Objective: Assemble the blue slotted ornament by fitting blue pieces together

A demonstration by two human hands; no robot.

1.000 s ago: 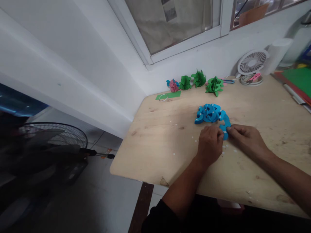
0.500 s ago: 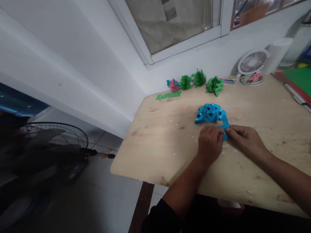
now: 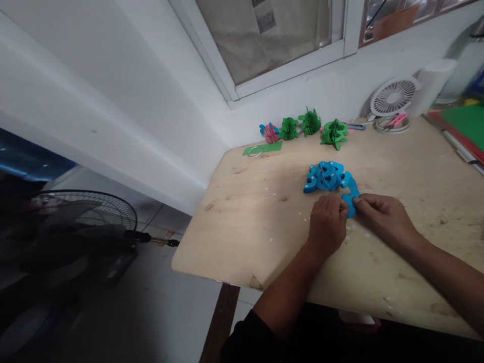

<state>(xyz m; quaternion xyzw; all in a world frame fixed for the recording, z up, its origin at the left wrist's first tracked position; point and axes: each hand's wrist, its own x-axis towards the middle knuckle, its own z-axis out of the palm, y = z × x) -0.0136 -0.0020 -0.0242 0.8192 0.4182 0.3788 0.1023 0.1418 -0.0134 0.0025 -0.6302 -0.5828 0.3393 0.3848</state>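
Observation:
A blue cut-paper piece [image 3: 351, 190] lies at the near right end of a heap of blue paper cutouts [image 3: 325, 176], which carry small white squares. My right hand [image 3: 381, 212] pinches this piece by its right edge between thumb and finger. My left hand [image 3: 328, 217] is closed at the piece's left edge, its fingertips curled together; whatever is in them is hidden. Small white bits [image 3: 366, 235] are scattered on the wooden table [image 3: 234, 227] around both hands.
Along the wall stand folded green paper turtles [image 3: 335, 133] and a pink-and-blue one [image 3: 270, 132]. A green strip [image 3: 270, 147] with a ring lies by them. At the back right are a small white fan [image 3: 394, 97], tape rolls [image 3: 392, 124] and coloured sheets [image 3: 463, 126].
More of the blue piece's surface now shows between my hands, and its edge sits slightly further right. The small pale thing seen at my left fingertips is out of sight.

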